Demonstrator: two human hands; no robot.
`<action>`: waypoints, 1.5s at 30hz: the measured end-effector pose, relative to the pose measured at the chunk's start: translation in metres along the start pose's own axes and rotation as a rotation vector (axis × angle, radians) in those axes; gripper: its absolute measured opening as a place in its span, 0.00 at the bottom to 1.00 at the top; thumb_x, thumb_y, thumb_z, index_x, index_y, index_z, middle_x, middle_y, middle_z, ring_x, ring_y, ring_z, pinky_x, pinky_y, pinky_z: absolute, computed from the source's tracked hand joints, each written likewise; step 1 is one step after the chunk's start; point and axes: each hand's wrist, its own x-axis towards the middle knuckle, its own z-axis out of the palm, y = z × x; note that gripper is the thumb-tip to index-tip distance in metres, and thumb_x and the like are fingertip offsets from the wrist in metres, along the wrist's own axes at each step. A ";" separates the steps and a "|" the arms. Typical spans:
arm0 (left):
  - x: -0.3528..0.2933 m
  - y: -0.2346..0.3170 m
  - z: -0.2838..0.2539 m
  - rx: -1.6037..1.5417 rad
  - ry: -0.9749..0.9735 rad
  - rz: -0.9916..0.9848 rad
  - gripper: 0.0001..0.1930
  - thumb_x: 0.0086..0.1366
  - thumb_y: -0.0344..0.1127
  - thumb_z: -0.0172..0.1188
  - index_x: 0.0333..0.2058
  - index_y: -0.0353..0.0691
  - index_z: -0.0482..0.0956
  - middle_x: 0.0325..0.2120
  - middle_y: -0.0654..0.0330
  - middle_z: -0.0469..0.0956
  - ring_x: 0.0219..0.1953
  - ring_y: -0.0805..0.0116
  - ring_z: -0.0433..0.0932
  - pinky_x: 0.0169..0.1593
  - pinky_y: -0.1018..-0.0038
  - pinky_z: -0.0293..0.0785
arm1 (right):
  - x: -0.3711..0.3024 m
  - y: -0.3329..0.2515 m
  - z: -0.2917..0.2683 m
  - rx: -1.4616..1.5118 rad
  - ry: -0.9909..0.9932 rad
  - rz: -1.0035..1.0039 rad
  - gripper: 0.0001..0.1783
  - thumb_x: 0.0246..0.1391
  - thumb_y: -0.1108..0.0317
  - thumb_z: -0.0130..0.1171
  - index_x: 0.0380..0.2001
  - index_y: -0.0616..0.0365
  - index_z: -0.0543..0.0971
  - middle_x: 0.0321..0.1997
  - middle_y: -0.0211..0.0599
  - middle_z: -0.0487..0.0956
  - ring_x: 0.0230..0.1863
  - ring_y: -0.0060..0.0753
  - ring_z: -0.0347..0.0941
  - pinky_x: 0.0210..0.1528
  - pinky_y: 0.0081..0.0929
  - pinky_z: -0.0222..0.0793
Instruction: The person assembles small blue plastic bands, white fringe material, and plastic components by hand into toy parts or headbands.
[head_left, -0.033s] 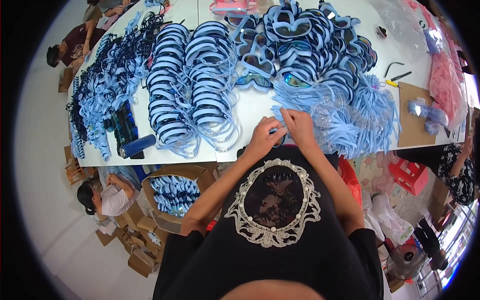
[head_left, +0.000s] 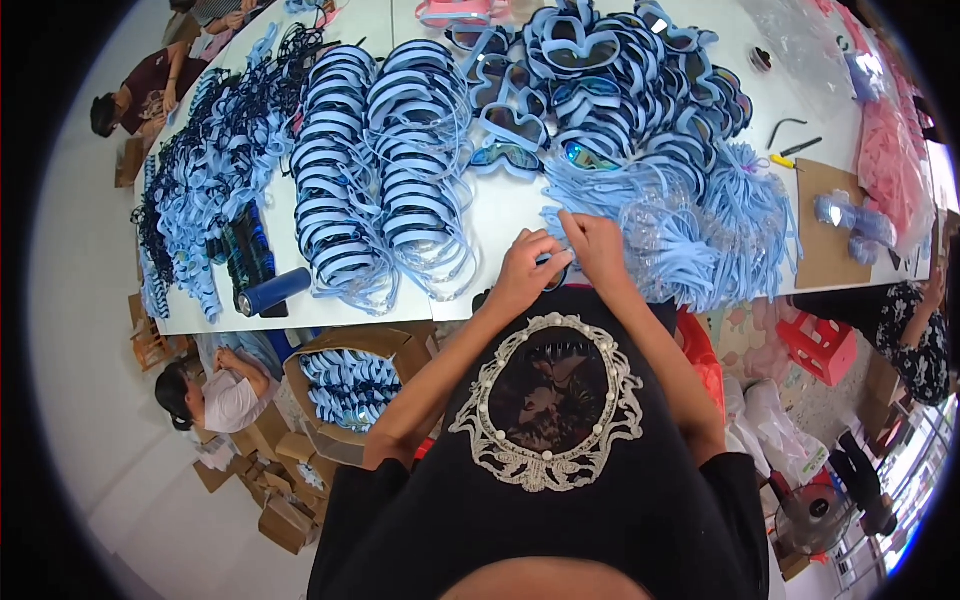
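Nothing is seen to have shifted since the earlier frame: a small pale blue plastic strap piece [head_left: 556, 262] is pinched between both hands at the white bench [head_left: 500, 215] edge, the left hand [head_left: 527, 270] and right hand [head_left: 597, 245] closed on it, just beside the heap of light blue straps [head_left: 690, 235]

Two hands [head_left: 560, 262]; one blue cylinder [head_left: 273, 291]; one red stool [head_left: 818, 345]; one open carton [head_left: 350, 385]; glasses too many to count.
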 end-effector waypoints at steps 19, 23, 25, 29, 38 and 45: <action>0.017 -0.059 -0.040 -1.367 0.147 -0.685 0.25 0.76 0.51 0.54 0.57 0.33 0.75 0.51 0.49 0.80 0.51 0.61 0.81 0.56 0.66 0.79 | -0.030 -0.045 -0.027 0.434 -0.386 -0.149 0.09 0.57 0.66 0.69 0.39 0.57 0.86 0.31 0.36 0.81 0.28 0.29 0.76 0.34 0.26 0.70; 0.015 -0.074 -0.073 -1.606 0.303 -0.717 0.22 0.72 0.39 0.62 0.59 0.32 0.74 0.48 0.48 0.80 0.45 0.61 0.83 0.52 0.67 0.83 | -0.029 -0.047 -0.024 0.325 -0.400 -0.354 0.10 0.57 0.64 0.69 0.40 0.54 0.87 0.29 0.36 0.79 0.30 0.39 0.76 0.32 0.32 0.70; 0.012 -0.063 -0.090 -1.502 0.282 -0.663 0.21 0.73 0.40 0.61 0.59 0.35 0.75 0.47 0.50 0.81 0.44 0.62 0.83 0.51 0.68 0.83 | -0.027 -0.042 -0.022 0.268 -0.411 -0.378 0.11 0.57 0.63 0.69 0.41 0.53 0.87 0.29 0.35 0.80 0.31 0.39 0.77 0.33 0.32 0.70; 0.003 -0.035 -0.130 -1.368 0.215 -0.614 0.18 0.74 0.44 0.60 0.58 0.44 0.78 0.45 0.58 0.83 0.44 0.66 0.82 0.51 0.70 0.79 | -0.021 -0.028 -0.015 0.214 -0.380 -0.441 0.12 0.56 0.60 0.70 0.42 0.49 0.87 0.31 0.35 0.82 0.30 0.39 0.77 0.34 0.34 0.71; -0.038 -0.055 -0.251 -1.263 0.455 -0.333 0.15 0.73 0.46 0.60 0.54 0.52 0.80 0.48 0.64 0.81 0.55 0.67 0.77 0.64 0.58 0.69 | 0.011 0.075 -0.094 0.049 -0.300 -0.174 0.12 0.56 0.60 0.69 0.41 0.53 0.88 0.35 0.40 0.86 0.34 0.43 0.81 0.44 0.34 0.74; -0.054 -0.080 -0.266 -1.322 0.484 -0.328 0.12 0.74 0.46 0.59 0.51 0.51 0.81 0.49 0.63 0.81 0.56 0.66 0.76 0.66 0.52 0.68 | 0.016 0.083 -0.132 -0.084 -0.134 -0.142 0.09 0.58 0.68 0.68 0.41 0.57 0.88 0.37 0.38 0.87 0.36 0.32 0.81 0.46 0.27 0.74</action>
